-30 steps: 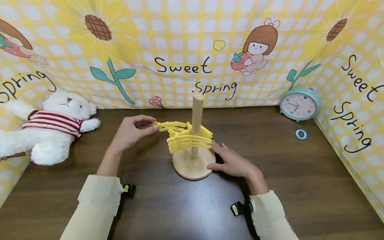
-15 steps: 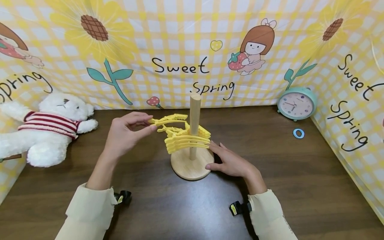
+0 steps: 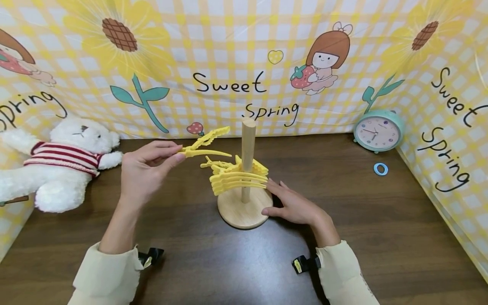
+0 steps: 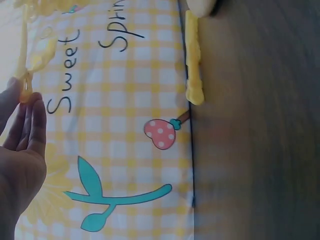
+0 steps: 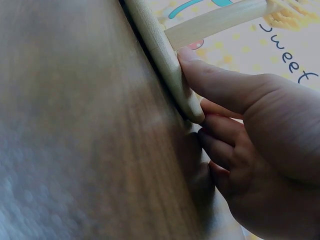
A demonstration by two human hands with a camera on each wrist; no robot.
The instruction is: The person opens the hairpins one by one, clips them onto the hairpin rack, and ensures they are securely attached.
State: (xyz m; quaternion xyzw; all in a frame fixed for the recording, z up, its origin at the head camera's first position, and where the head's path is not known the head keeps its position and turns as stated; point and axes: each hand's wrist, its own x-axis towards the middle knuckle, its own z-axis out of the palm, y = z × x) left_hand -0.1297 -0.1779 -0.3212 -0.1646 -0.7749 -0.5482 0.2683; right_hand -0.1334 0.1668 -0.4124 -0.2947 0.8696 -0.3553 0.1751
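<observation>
In the head view my left hand pinches the tail end of a yellow alligator hair clip between thumb and fingers. The clip's two arms are spread apart, pointing toward the post. Several more yellow clips are bunched around the wooden post, low on its shaft. My right hand holds the right edge of the stand's round wooden base. In the right wrist view, its thumb lies on the base's upper face, with the other fingers at the rim.
A white teddy bear in a striped shirt lies at the left. At the back right stands a mint alarm clock, with a blue ring in front of it. A printed yellow-checked cloth walls the brown table.
My left hand has drawn back left with the clip, away from the post and the bunched clips. The clip's arms have spread apart. The right hand keeps its place on the base.
</observation>
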